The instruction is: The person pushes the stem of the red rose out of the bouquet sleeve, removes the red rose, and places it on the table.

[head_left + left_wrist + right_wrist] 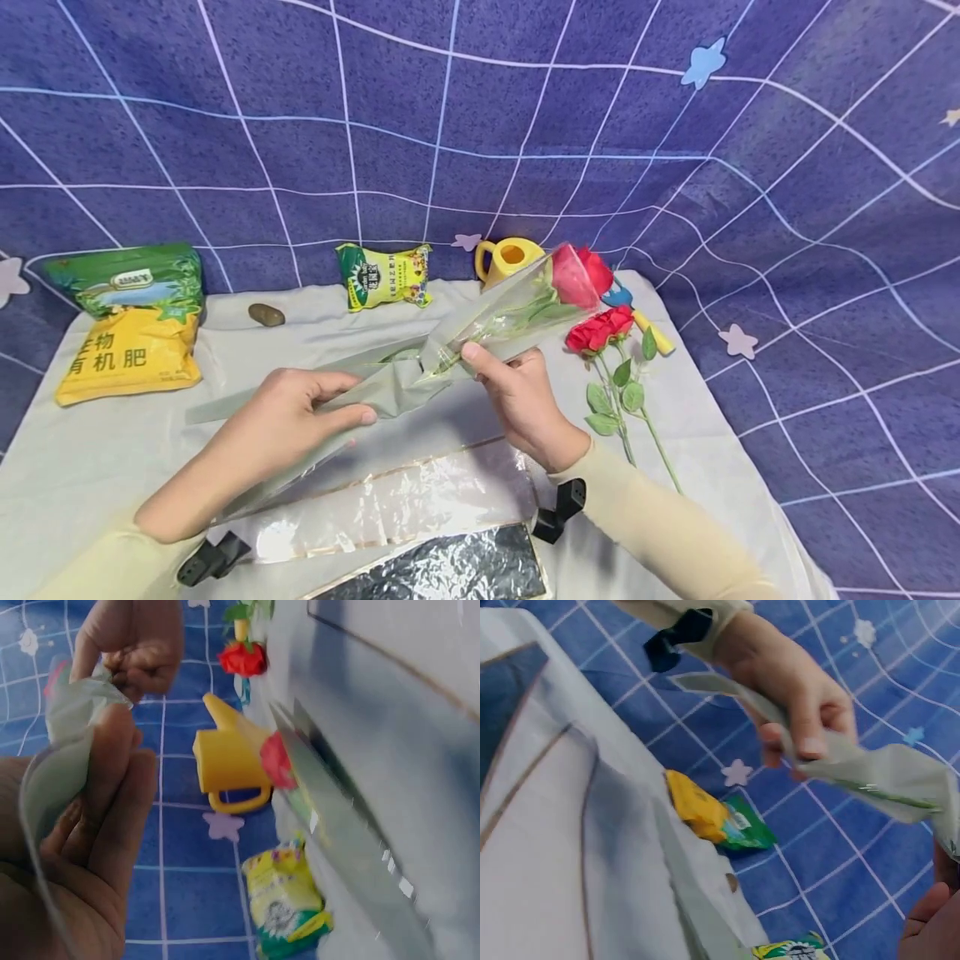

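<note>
Pinching, left hand [288,412]: closed, thumb against fingers, on the lower part of the grey-green wrap [393,390]; dim and cropped in the left wrist view.
Pinching, right hand [525,408]: closed on the same wrap below the flower, with fingertips partly hidden underneath.
Wrapped rose [573,282]: held aslant above the white cloth [712,475]; hazy pink through film, hard to trace down the stem.
Second wrapped rose [277,759]: lying near the yellow watering can [513,254], mostly masked from the head view.
Loose red blooms [600,331]: lying at the right, too overlapped to count, covering part of a yellow handle [654,335].
Dark sheet [465,571]: cut off by the bottom edge, beside a glossy clear sheet [405,504].
Back of cloth: holding a large fertiliser bag [131,325], a brown stone [266,314] and a small bag [385,277].
Room: draped behind and rightward in blue fabric [285,150], gridded with pale lines and dotted with stars.
</note>
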The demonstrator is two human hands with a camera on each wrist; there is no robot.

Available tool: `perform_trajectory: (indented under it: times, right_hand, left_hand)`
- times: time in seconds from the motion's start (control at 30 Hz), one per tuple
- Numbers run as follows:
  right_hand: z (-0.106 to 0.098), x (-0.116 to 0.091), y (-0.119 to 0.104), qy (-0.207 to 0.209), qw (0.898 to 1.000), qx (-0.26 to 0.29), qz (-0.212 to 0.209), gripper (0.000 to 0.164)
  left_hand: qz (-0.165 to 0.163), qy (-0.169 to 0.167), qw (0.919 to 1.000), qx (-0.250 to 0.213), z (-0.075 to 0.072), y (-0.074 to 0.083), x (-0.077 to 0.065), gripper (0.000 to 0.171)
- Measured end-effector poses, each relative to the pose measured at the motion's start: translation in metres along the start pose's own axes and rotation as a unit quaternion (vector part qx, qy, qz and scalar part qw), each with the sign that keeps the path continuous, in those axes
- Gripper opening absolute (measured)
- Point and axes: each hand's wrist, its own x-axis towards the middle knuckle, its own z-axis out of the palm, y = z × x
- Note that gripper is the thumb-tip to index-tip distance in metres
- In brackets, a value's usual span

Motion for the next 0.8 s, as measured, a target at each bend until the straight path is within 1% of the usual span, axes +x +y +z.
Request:
perform_trajectory:
  times: [0.13,0.17,0.27,0.33,0.43,0.53,0.67,0.8]
  right_hand:
    - [-0.008,0.008,-0.01,0.015,0.998,0.045,0.038,0.024]
    - [-0.009,0.009,-0.011,0.017,0.998,0.051,0.045,0.032]
    - [-0.01,0.007,-0.011,0.017,0.996,0.049,0.066,0.033]
    - [-0.008,0.005,-0.009,0.012,0.997,0.048,0.059,0.032]
    - [-0.004,0.001,-0.004,0.005,0.999,0.037,0.03,0.036]
    - [0.002,-0.005,0.004,0.004,1.0,0.005,0.009,0.039]
    - [0.008,-0.011,0.013,-0.005,1.0,-0.022,0.008,0.042]
    - [0.007,-0.012,0.012,-0.006,1.0,-0.006,0.001,0.046]
  left_hand:
    - [-0.005,-0.005,0.9999,0.012,-0.007,-0.002,0.0,0.021]
    - [-0.007,-0.006,0.9999,0.008,-0.009,-0.002,0.0,0.021]
    - [-0.003,-0.014,0.9999,0.003,-0.01,-0.003,0.0,0.021]
    - [0.001,-0.019,0.9998,-0.004,-0.01,-0.004,0.0,0.026]
    - [-0.005,-0.023,0.9996,-0.013,-0.009,-0.002,0.001,0.041]
    - [-0.006,-0.017,0.9994,-0.029,-0.004,0.003,0.005,0.053]
    - [0.008,-0.015,0.9983,-0.056,0.005,0.011,0.012,0.048]
    - [0.01,-0.015,0.9978,-0.064,0.011,0.012,0.012,0.045]
